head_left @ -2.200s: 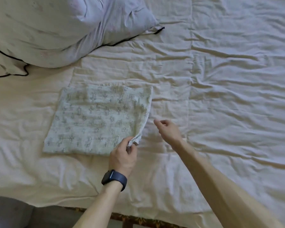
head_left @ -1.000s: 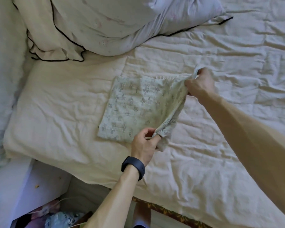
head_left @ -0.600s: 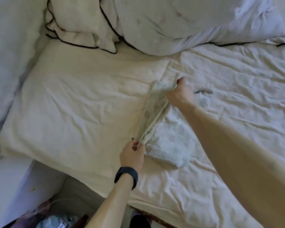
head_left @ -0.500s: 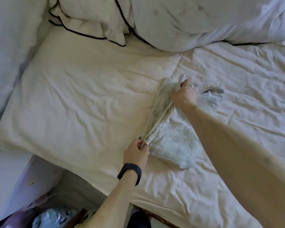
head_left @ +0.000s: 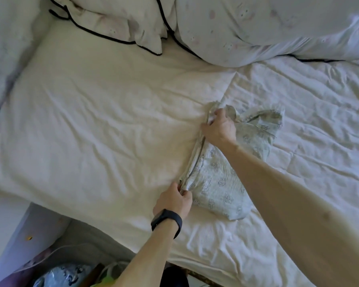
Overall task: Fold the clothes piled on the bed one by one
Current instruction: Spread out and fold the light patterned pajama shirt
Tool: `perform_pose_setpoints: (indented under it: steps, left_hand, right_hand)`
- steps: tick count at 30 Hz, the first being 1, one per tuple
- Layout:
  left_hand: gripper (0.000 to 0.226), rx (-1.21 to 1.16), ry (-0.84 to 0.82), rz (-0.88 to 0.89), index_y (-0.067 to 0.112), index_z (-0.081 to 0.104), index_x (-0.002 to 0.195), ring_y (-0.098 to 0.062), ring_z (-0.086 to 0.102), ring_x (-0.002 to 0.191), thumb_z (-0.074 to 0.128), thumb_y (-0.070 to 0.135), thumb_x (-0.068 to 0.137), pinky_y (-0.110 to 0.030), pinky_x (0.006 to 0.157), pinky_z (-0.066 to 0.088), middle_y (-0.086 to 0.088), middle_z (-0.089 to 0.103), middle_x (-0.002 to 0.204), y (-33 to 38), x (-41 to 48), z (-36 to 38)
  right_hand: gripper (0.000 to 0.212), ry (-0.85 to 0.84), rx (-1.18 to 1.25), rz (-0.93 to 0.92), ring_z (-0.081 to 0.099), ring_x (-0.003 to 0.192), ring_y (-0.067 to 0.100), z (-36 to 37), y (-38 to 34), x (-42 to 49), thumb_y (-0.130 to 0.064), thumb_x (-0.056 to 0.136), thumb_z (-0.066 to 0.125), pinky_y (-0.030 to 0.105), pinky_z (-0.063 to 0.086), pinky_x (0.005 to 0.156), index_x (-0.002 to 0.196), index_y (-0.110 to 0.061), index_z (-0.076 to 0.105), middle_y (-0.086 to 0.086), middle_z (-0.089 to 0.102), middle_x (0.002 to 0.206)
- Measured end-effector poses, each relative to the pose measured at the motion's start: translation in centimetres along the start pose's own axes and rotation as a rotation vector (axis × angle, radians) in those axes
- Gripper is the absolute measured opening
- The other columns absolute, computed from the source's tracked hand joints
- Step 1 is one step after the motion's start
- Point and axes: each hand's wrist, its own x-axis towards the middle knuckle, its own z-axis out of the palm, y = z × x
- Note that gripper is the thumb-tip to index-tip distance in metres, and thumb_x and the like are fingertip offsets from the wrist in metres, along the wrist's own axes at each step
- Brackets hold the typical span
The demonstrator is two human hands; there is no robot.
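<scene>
A pale green printed garment (head_left: 218, 181) lies folded on the white bed sheet (head_left: 104, 129), right of centre. My left hand (head_left: 173, 200), with a black watch on its wrist, pinches the near end of the garment's left edge. My right hand (head_left: 219, 126) grips the far end of that same edge, its fingers curled into the cloth. The edge runs as a tight fold between the two hands. A loose flap of the garment sticks out to the right beyond my right hand.
Two pillows with black piping (head_left: 120, 19) lie at the head of the bed, a larger printed one (head_left: 257, 27) at the top right. The bed's near edge drops to a floor with a bag and clutter (head_left: 58, 274) at lower left.
Both hands took the right side of the flat folded garment and carried it over to the left, halving it. The view also shifted left, and the garment now sits narrower.
</scene>
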Motion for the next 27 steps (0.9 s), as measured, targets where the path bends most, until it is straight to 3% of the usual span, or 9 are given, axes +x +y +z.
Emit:
perform_pose_setpoints:
  steps: [5, 9, 11, 13, 15, 17, 21, 23, 27]
  left_hand:
    - [0.021, 0.104, -0.048, 0.041, 0.03, 0.051, 0.109, -0.02, 0.063, 0.077, 0.046, 0.041, 0.092, -0.031, 0.061, 0.047, 0.007, 0.063, 0.092, 0.4, 0.2, -1.0]
    - [0.031, -0.136, 0.052, 0.141, 0.028, 0.047, 0.113, -0.024, 0.055, 0.102, 0.061, 0.025, 0.085, -0.041, 0.083, 0.054, 0.002, 0.046, 0.123, 2.9, 0.4, -1.7]
    - [0.045, -0.085, 0.249, 0.342, 0.025, 0.049, 0.127, -0.024, 0.049, 0.117, 0.062, 0.026, 0.084, -0.038, 0.093, 0.049, 0.0, 0.045, 0.136, 5.3, 0.6, -1.3]
    - [0.058, 0.064, 0.372, 0.623, 0.018, 0.046, 0.142, -0.027, 0.037, 0.136, 0.055, 0.032, 0.086, -0.042, 0.109, 0.038, -0.005, 0.041, 0.151, 8.1, 1.2, 0.1]
    - [0.066, 0.308, 0.3, 0.872, 0.022, 0.03, 0.156, -0.023, 0.013, 0.152, 0.045, 0.039, 0.094, -0.045, 0.122, 0.012, -0.004, 0.018, 0.166, 10.8, 2.1, 2.3]
    - [0.064, 0.619, 0.211, 1.043, 0.033, 0.007, 0.16, -0.018, -0.008, 0.154, 0.03, 0.045, 0.102, -0.049, 0.124, -0.004, 0.003, -0.006, 0.168, 11.8, 3.9, 4.6]
    - [0.057, 0.769, 0.195, 0.946, 0.045, -0.01, 0.155, -0.018, -0.014, 0.154, 0.013, 0.053, 0.103, -0.051, 0.123, -0.007, 0.009, -0.011, 0.167, 11.3, 9.1, 4.3]
    - [0.057, 0.781, 0.241, 0.866, 0.046, -0.011, 0.154, -0.017, -0.012, 0.154, 0.012, 0.055, 0.102, -0.054, 0.121, -0.013, 0.009, -0.01, 0.167, 10.7, 10.4, 3.1]
    - [0.068, 0.708, 0.371, 0.878, 0.029, 0.024, 0.157, -0.027, 0.005, 0.153, 0.035, 0.058, 0.096, -0.055, 0.121, 0.0, -0.005, 0.016, 0.166, 13.6, 9.3, 1.0]
  right_hand:
    - [0.053, -0.209, 0.524, -0.064, 0.061, 0.111, 0.003, -0.6, 2.0, -4.2, -0.027, 0.099, 0.061, 0.013, 0.048, 0.084, 0.15, -0.026, 0.046, -0.009, 0.059, 0.139]
    - [0.019, 0.158, 0.728, -0.015, 0.069, 0.097, -0.003, -1.1, 7.7, -10.1, -0.022, 0.097, 0.066, 0.015, 0.054, 0.08, 0.113, -0.031, 0.068, -0.02, 0.072, 0.107]
    - [0.013, 0.379, 0.697, 0.063, 0.067, 0.096, 0.0, -1.2, 10.9, -12.4, -0.022, 0.096, 0.065, 0.022, 0.056, 0.078, 0.103, -0.033, 0.067, -0.019, 0.071, 0.099]
    - [0.016, 0.54, 0.541, 0.108, 0.06, 0.111, 0.008, -0.8, 13.7, -13.6, -0.019, 0.097, 0.066, 0.037, 0.052, 0.094, 0.112, -0.027, 0.066, -0.013, 0.066, 0.115]
    - [0.036, 0.556, 0.337, 0.085, 0.047, 0.135, 0.024, 0.3, 15.7, -13.7, -0.02, 0.097, 0.067, 0.042, 0.037, 0.114, 0.132, -0.015, 0.061, 0.005, 0.054, 0.142]
    - [0.056, 0.467, 0.186, 0.032, 0.031, 0.15, 0.031, 1.8, 16.6, -13.8, -0.028, 0.099, 0.065, 0.038, 0.021, 0.119, 0.15, -0.015, 0.048, 0.015, 0.032, 0.162]
    - [0.073, 0.243, 0.068, -0.035, -0.009, 0.158, 0.02, 5.1, 17.5, -14.2, -0.065, 0.099, 0.038, 0.043, 0.009, 0.126, 0.162, -0.04, 0.012, 0.005, -0.01, 0.171]
    - [0.076, 0.202, 0.126, -0.025, -0.017, 0.155, 0.013, 5.8, 18.2, -14.6, -0.074, 0.095, 0.034, 0.042, 0.008, 0.125, 0.16, -0.048, 0.005, 0.0, -0.017, 0.17]
    - [0.088, 0.253, 0.45, 0.06, 0.017, 0.154, 0.01, 5.3, 18.9, -15.1, -0.074, 0.085, 0.057, 0.034, 0.027, 0.118, 0.157, -0.051, 0.012, -0.009, 0.015, 0.168]
